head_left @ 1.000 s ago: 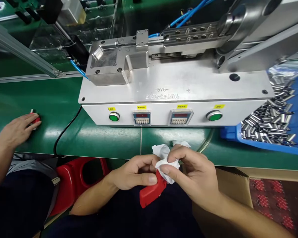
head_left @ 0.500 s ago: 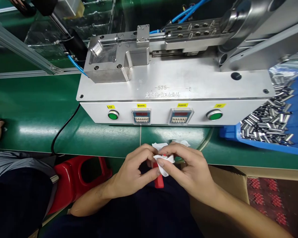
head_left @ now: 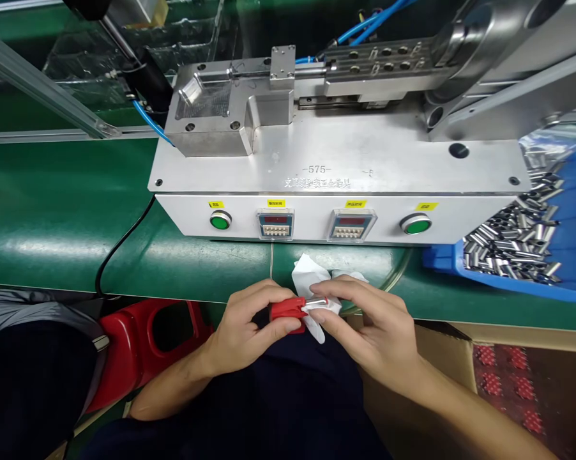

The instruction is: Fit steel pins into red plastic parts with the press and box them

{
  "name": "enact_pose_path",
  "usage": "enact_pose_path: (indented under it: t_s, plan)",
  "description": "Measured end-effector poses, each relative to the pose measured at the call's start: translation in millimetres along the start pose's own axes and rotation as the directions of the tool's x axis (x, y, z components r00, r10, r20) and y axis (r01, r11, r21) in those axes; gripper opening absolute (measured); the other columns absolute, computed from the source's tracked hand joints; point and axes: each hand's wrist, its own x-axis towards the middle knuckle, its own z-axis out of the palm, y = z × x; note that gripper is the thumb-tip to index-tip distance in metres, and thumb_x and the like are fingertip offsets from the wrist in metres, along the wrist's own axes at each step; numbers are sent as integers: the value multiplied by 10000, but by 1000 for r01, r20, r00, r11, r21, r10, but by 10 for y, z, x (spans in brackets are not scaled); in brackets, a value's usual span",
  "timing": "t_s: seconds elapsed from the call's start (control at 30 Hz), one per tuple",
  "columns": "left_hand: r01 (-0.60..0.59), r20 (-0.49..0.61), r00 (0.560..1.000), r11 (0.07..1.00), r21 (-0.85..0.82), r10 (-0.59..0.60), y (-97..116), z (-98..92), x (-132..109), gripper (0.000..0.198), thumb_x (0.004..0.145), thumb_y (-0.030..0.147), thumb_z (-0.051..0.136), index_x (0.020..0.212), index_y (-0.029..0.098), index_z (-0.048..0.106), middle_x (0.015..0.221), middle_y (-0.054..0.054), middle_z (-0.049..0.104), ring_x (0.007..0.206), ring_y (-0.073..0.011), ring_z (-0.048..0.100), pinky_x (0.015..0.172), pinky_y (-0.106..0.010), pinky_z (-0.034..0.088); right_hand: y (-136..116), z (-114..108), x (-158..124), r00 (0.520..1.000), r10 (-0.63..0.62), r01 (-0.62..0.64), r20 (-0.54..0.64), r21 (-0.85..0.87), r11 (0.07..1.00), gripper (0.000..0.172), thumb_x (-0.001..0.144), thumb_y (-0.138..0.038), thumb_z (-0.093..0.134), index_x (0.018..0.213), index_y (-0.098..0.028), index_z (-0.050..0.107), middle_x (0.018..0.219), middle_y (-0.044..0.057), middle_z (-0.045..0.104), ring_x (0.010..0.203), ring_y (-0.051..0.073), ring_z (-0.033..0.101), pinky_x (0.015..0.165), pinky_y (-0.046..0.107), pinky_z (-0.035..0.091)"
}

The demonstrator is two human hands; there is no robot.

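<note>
My left hand [head_left: 250,329] is closed on a red plastic piece [head_left: 287,308], gripped between thumb and fingers above my lap. From its right end a short shiny metal tube [head_left: 315,301] sticks out. My right hand [head_left: 377,326] pinches a white cloth or tissue [head_left: 308,271] against that metal end, with thumb below and forefinger above. One corner of the white sheet spreads up over the bench edge and another hangs below the fingers. More red shows under the left thumb; I cannot tell whether it belongs to the same piece.
A metal press fixture [head_left: 345,160] with green buttons stands ahead. At right, a blue bin [head_left: 518,287] holds many metal tubes [head_left: 518,243]. Below it is a cardboard box [head_left: 441,358] with red parts. A red stool [head_left: 125,345] and a seated person [head_left: 29,377] are at left.
The red piece has turned from pointing down to lying sideways, baring its metal tube. The white sheet has spread upward. The neighbour's hand at left has gone from view.
</note>
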Motion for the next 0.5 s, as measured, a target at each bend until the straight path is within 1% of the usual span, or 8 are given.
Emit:
enact_pose_path:
  t_s: [0.03,0.13,0.23,0.3,0.4,0.43,0.5]
  plan:
    - [-53,-11,998,996,77,54,14,-8,12,177,1009,337,711,1079,175,702,830,-14,697,705,-126,638,657,-220,521,10,3,1,1000,16,-16,-4,8,1000,201,929,-141,777,1112,-212,737,975,52,784,789,171,736,753,287,622]
    - [-204,10,978,945,257,208,42,-20,54,146,1031,284,674,1093,154,697,858,-39,717,707,-135,644,650,-235,532,17,9,3,999,38,-39,20,38,999,137,929,-175,790,1053,-206,740,895,38,769,755,165,720,720,279,606]
    - [-297,-7,945,864,408,328,38,-17,77,126,1021,246,682,1116,167,705,874,-47,719,697,-146,638,633,-261,529,-23,8,12,996,84,-86,36,65,994,79,951,-186,761,1026,-209,750,861,33,767,731,167,717,703,281,604]
    - [-318,-38,922,810,493,385,25,-13,74,134,1002,214,706,1134,190,714,854,-32,700,682,-144,621,611,-266,515,-63,0,26,988,147,-152,57,113,982,72,968,-185,733,1029,-217,755,874,31,779,738,169,726,718,282,608]
    - [-322,-77,889,736,596,451,1,-7,49,209,961,159,746,1159,221,727,829,-13,675,697,-148,614,622,-271,523,-104,-9,45,963,249,-264,100,183,947,73,996,-207,689,1018,-215,759,874,34,787,741,173,733,736,286,612]
    - [-322,-78,881,715,621,466,-7,-4,39,243,948,149,757,1175,231,730,827,-10,675,707,-151,617,635,-276,535,-108,-9,48,957,271,-287,105,194,938,80,1002,-215,680,1009,-214,759,869,34,787,735,172,730,730,284,610]
    - [-327,-77,868,680,656,491,-21,4,25,301,930,142,775,1208,249,732,821,-7,679,721,-156,623,655,-284,558,-100,-2,45,955,280,-293,94,196,936,78,1002,-220,679,999,-215,757,863,27,785,721,160,720,703,264,593]
